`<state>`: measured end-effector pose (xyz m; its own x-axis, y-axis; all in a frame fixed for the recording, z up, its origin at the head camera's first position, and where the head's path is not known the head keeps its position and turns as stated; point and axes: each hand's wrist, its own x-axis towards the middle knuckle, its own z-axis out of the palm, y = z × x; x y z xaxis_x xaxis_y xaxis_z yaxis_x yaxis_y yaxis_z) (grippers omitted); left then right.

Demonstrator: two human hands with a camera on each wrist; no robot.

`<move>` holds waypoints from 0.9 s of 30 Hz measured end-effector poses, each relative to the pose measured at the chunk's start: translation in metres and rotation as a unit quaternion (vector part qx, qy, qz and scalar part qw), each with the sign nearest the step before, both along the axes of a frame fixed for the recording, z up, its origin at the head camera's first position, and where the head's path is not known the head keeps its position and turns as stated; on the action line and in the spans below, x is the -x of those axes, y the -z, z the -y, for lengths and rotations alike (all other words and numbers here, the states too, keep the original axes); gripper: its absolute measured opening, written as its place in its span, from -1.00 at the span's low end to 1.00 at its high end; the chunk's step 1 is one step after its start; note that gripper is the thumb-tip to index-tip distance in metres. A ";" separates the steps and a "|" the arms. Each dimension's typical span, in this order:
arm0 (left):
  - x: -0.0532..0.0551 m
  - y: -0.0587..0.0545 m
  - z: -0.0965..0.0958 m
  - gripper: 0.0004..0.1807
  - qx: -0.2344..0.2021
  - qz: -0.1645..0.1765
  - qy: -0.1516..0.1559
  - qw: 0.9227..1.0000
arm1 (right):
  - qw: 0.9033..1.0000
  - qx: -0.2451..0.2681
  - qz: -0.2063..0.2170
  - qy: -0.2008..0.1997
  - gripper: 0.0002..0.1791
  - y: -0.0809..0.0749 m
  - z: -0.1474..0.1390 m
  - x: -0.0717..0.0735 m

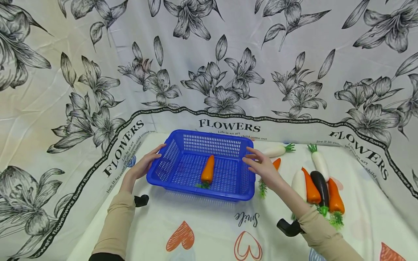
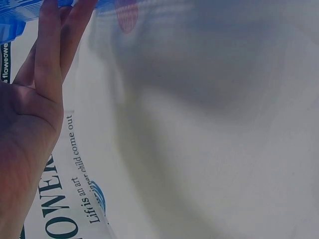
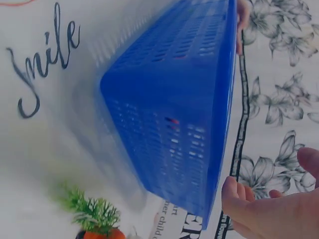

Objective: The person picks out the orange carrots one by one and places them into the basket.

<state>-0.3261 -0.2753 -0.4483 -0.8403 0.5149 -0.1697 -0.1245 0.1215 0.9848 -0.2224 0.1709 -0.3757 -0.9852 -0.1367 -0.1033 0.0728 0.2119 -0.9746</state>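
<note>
A blue plastic basket (image 1: 199,195) with slotted walls lies between my hands in the head view. Inside it rests an orange toy carrot (image 1: 208,169), its green top toward me. At the basket's left end, the fingers of my left hand (image 1: 146,165) reach the rim; in the left wrist view they look straight. My right hand (image 1: 262,168) is by the right end, fingers relaxed and spread. Seen from the right wrist, its fingertips (image 3: 230,191) are right at the rim, with the thumb well away from it.
To the right lie a black eggplant (image 1: 319,185), orange carrots (image 1: 334,197) and white radishes (image 1: 321,165). Another radish (image 1: 274,150) and a carrot (image 1: 277,164) are partly behind my right hand. A flower-print curtain (image 1: 228,72) rises behind the cloth-covered table (image 1: 209,232).
</note>
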 end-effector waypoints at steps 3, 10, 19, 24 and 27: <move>0.000 0.000 0.000 -0.41 -0.003 0.001 0.001 1.000 | 1.000 -0.011 0.006 0.011 -0.26 -0.002 -0.008 0.000; -0.001 -0.002 0.000 -0.41 -0.004 0.001 0.002 1.000 | 0.999 -0.010 0.018 0.031 -0.25 -0.003 -0.024 0.003; -0.009 -0.015 -0.006 -0.40 -0.002 0.002 -0.003 1.000 | 0.995 0.009 0.041 0.089 -0.20 0.003 -0.045 0.006; -0.010 -0.016 -0.006 -0.39 0.001 0.006 -0.006 1.000 | 0.991 0.010 0.051 0.123 -0.20 0.007 -0.057 0.010; -0.012 -0.018 -0.006 -0.37 0.000 0.012 -0.009 1.000 | 0.988 0.000 0.059 0.145 -0.20 0.010 -0.064 0.014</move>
<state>-0.3146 -0.2689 -0.4299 -0.8448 0.5001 -0.1903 -0.1501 0.1200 0.9814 -0.2361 0.2350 -0.3860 -0.9641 0.1490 -0.2199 0.2436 0.1660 -0.9556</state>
